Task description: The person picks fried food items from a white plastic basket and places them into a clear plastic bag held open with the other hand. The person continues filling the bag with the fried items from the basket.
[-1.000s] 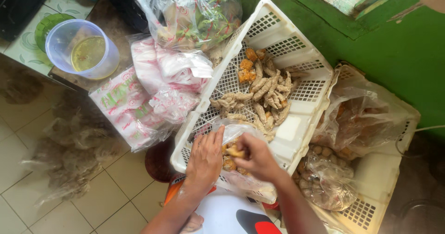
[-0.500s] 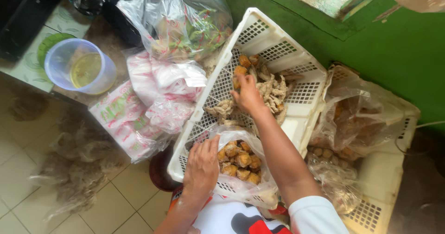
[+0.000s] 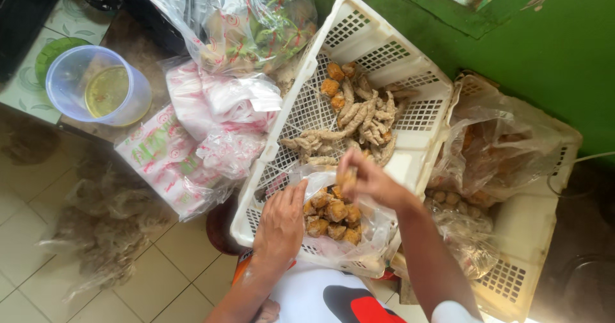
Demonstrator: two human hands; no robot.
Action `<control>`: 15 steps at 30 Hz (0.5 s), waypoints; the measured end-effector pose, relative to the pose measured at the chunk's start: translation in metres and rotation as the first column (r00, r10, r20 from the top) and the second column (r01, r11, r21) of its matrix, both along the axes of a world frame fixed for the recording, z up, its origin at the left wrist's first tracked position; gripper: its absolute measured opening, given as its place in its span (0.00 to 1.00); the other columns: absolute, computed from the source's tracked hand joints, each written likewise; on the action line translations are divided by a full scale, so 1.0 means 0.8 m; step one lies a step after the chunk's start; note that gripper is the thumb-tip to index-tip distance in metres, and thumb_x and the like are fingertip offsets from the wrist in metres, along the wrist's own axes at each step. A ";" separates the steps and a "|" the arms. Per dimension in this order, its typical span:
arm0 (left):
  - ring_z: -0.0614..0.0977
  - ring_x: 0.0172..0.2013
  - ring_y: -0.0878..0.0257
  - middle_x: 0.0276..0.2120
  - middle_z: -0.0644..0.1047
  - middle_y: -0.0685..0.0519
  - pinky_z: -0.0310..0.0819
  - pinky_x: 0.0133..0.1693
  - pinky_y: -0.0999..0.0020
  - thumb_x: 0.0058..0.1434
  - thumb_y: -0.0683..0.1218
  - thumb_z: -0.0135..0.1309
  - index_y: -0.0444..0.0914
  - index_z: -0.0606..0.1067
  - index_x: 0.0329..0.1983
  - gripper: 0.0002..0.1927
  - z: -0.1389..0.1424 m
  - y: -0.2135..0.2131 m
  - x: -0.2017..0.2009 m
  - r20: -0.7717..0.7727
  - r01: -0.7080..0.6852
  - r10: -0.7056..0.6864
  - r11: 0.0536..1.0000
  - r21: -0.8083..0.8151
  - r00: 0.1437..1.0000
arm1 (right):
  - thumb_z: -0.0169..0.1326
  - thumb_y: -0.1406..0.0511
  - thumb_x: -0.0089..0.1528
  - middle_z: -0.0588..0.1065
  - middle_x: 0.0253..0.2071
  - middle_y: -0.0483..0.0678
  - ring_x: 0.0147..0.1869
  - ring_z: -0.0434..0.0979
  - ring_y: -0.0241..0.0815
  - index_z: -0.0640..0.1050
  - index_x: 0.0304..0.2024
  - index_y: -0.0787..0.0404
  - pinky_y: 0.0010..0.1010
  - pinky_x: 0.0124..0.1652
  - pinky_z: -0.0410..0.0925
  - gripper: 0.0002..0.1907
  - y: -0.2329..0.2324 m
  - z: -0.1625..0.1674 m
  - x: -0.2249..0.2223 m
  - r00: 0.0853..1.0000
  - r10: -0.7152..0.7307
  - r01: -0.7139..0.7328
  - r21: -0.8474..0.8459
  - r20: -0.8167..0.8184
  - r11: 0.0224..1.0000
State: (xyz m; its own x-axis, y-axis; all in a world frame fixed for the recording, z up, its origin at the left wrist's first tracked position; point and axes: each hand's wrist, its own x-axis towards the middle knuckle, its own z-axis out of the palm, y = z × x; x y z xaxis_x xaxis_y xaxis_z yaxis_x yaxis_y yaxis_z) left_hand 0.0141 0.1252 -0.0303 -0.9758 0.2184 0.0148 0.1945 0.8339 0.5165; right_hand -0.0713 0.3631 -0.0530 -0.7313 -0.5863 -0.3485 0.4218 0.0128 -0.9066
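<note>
A pale tiled floor [image 3: 38,259] fills the seven o'clock side and a green wall [image 3: 512,48] the one o'clock side. A white slotted crate [image 3: 410,137] sits at centre with loose roots [image 3: 359,121] at twelve o'clock. The left hand [image 3: 280,224], fingers gently curled, holds open the rim of a clear plastic bag [image 3: 359,246] of orange-brown pieces at six o'clock. The right hand [image 3: 371,179] pinches one root piece [image 3: 347,177] just above the bag's mouth.
</note>
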 end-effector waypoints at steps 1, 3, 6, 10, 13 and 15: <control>0.78 0.44 0.52 0.41 0.76 0.47 0.72 0.50 0.57 0.58 0.35 0.50 0.34 0.69 0.64 0.27 0.001 0.000 0.000 -0.001 0.005 -0.005 1.000 0.016 1.000 | 0.60 0.66 0.61 0.72 0.37 0.47 0.31 0.75 0.37 0.65 0.47 0.59 0.27 0.28 0.74 0.18 -0.010 0.005 0.020 0.997 0.052 -0.056 0.076 0.054 0.996; 0.78 0.44 0.52 0.41 0.76 0.47 0.72 0.49 0.57 0.56 0.35 0.51 0.34 0.68 0.64 0.29 0.002 0.000 -0.001 -0.016 0.020 -0.019 0.999 0.034 1.000 | 0.57 0.61 0.63 0.75 0.37 0.47 0.32 0.76 0.36 0.66 0.51 0.56 0.24 0.28 0.72 0.18 -0.039 0.008 0.051 0.988 0.042 -0.083 0.276 0.151 0.958; 0.78 0.45 0.51 0.43 0.76 0.46 0.72 0.49 0.57 0.54 0.34 0.51 0.33 0.68 0.63 0.30 0.003 0.000 -0.001 -0.050 0.034 -0.031 0.998 0.056 0.998 | 0.55 0.61 0.68 0.75 0.44 0.56 0.39 0.79 0.38 0.68 0.55 0.63 0.28 0.36 0.72 0.18 -0.059 0.011 0.073 0.892 0.032 0.113 0.290 -0.451 0.950; 0.78 0.45 0.51 0.41 0.76 0.46 0.72 0.50 0.57 0.57 0.35 0.52 0.34 0.69 0.63 0.27 0.000 0.000 0.000 -0.003 0.009 -0.009 0.999 0.031 1.000 | 0.55 0.58 0.65 0.82 0.39 0.44 0.34 0.82 0.31 0.79 0.47 0.58 0.22 0.26 0.72 0.14 -0.031 -0.006 0.032 0.994 -0.107 0.104 0.565 -0.028 0.819; 0.79 0.46 0.52 0.41 0.76 0.47 0.72 0.51 0.57 0.57 0.35 0.51 0.33 0.69 0.62 0.27 -0.004 -0.001 0.001 0.001 0.009 -0.009 1.000 -0.007 1.000 | 0.56 0.61 0.68 0.82 0.39 0.52 0.32 0.79 0.36 0.80 0.48 0.64 0.23 0.27 0.71 0.13 -0.006 -0.044 -0.040 0.939 -0.271 0.339 0.445 -0.211 0.829; 0.79 0.46 0.51 0.42 0.76 0.47 0.72 0.51 0.58 0.57 0.35 0.51 0.33 0.70 0.62 0.26 -0.007 0.000 0.002 -0.043 -0.007 0.008 1.000 0.003 0.999 | 0.55 0.62 0.66 0.79 0.46 0.51 0.35 0.81 0.39 0.78 0.54 0.62 0.28 0.30 0.72 0.16 -0.006 -0.071 -0.088 0.892 -0.296 0.433 0.461 -0.341 0.775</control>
